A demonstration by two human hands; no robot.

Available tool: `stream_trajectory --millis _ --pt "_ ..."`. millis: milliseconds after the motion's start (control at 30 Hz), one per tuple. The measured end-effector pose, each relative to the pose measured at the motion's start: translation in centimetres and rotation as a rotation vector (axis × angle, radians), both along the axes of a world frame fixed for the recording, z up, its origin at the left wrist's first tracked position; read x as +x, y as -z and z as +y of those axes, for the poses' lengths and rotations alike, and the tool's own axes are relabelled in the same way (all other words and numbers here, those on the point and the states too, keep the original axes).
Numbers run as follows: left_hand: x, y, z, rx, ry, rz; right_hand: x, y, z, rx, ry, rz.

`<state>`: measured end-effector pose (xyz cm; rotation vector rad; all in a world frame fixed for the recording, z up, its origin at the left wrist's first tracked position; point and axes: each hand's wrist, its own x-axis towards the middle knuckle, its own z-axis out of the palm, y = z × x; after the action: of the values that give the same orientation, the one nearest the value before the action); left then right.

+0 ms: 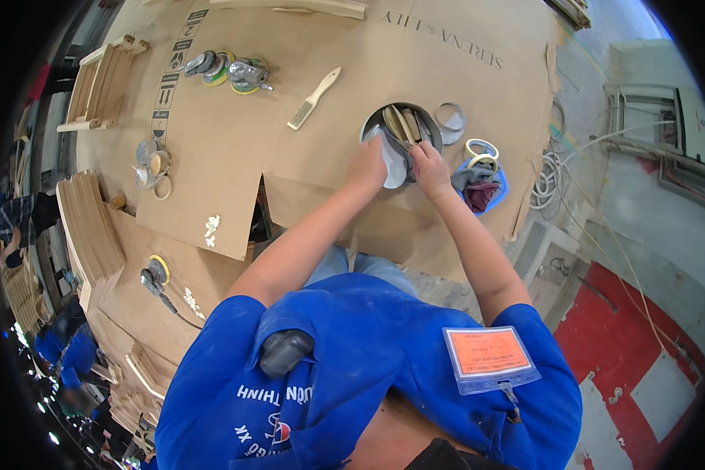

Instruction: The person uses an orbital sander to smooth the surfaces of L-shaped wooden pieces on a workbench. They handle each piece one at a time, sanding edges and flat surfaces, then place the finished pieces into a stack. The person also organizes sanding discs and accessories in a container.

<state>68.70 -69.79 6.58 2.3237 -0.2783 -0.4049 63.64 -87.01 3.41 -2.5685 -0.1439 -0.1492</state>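
At a round metal tin (428, 119) on the cardboard, both my hands work close together. My left hand (369, 163) is closed on a grey sheet (395, 168), which looks like a sanding disc and hangs over the tin's near rim. The fingers of my right hand (431, 169) are bent at the tin's right side; whether they grip the same sheet or another piece is hidden. Inside the tin stand a brush (395, 124) and some wooden pieces (411, 124).
Tape rolls (482, 148) and a blue container (501, 190) of rags sit to the right. A wooden-handled brush (315, 98), two round sanders (248, 75) and more rolls (159, 162) lie leftward. Another sander (156, 272) rests near curved wooden parts (91, 231). Coiled hose (551, 178) hangs beyond the right edge.
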Motion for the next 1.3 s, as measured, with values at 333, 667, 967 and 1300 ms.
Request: stream_trajectory --millis 333,667,967,1300 --pt "1.5 3.5 -3.5 -0.101 -0.257 0.131 -0.4 0.0 0.8 0.025 0.119 -0.071" --pt "2.5 4.8 -5.5 0.199 -0.323 0.258 -1.1 0.9 1.1 0.059 0.119 -0.08" --pt "1.3 7.2 -5.1 0.072 -0.078 -0.055 -1.3 2.5 1.7 0.048 0.152 -0.169" --pt "0.5 5.0 -2.9 -0.38 -0.392 0.327 -1.0 0.2 0.4 0.038 0.008 0.056"
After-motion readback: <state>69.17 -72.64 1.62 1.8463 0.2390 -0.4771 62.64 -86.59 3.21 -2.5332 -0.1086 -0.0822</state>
